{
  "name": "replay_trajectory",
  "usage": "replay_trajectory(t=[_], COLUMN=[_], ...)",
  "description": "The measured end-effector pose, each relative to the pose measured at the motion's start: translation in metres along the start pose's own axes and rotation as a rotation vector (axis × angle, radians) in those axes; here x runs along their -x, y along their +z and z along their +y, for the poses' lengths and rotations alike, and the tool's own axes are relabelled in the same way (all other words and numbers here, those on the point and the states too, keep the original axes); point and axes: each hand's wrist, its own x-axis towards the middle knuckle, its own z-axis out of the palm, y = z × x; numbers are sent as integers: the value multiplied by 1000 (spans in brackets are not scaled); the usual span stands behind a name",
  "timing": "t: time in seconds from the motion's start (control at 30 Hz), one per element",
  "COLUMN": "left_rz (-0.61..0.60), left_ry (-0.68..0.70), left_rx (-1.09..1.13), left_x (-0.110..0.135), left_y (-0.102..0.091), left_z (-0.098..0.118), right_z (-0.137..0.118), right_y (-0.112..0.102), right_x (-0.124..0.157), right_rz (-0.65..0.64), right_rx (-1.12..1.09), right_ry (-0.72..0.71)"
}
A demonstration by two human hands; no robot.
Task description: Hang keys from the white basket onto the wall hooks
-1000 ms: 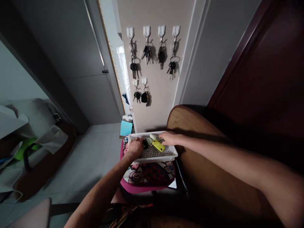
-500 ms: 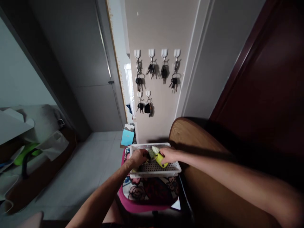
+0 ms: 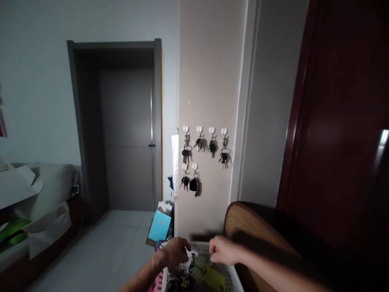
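My left hand [image 3: 176, 252] hovers over the left rim of a white plastic basket [image 3: 199, 246], fingers loosely curled and apart, with nothing visible in them. My right hand [image 3: 224, 250] is above the basket's right side; its thumb and bent fingers are apart, and no object shows between them. Below it lies a yellow-green flat item [image 3: 214, 280], blurred. Beside that is a pale green item [image 3: 199, 265]. Dark key-like pieces [image 3: 179, 283] lie at the basket's lower left, partly cut off by the frame.
On the beige wall, several white hooks carry bunches of keys [image 3: 224, 157]. A rounded wooden board [image 3: 243, 219] stands right of the basket. A light-blue box [image 3: 160, 225] is on the left. Further off are a grey door [image 3: 129, 121] and a sofa [image 3: 54, 182].
The view has tilted up, so the hooks and basket sit lower in the picture. My right hand has let go of the yellow-green item. Both hands have risen above the basket's contents.
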Motion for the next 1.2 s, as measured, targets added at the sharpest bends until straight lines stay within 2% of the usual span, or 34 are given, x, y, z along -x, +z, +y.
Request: replay_trajectory(t=[0.17, 0.3, 0.4, 0.57, 0.67, 0.8, 0.97, 1.07, 1.2], left_rz=[180, 376, 514, 761, 835, 860, 850, 864, 890], left_ry=[46, 54, 57, 140, 220, 199, 110, 5, -164], left_rx=[174, 196, 173, 176, 244, 238, 213, 143, 18], left_x=[-21, -34, -41, -47, -47, -51, -67, -81, -97], left_y=[-49, -84, -106, -148, -168, -183, -199, -203, -191], left_z=[15, 37, 58, 95, 111, 121, 131, 137, 137], right_z=[4, 4, -3, -23, -31, -38, -52, -55, -48], right_y=[-51, -90, -118, -173, -193, -203, -231, -246, -248], right_x=[-18, -37, -51, -69, -77, -85, -91, -100, -111], right_rz=[275, 427, 554, 882, 916, 920, 1180, 1116, 1034], right_rx=[-53, -65, -109, -242, -356, -319, -243, -195, -164], right_ry=[23, 36, 48, 60, 62, 83, 155, 260, 312])
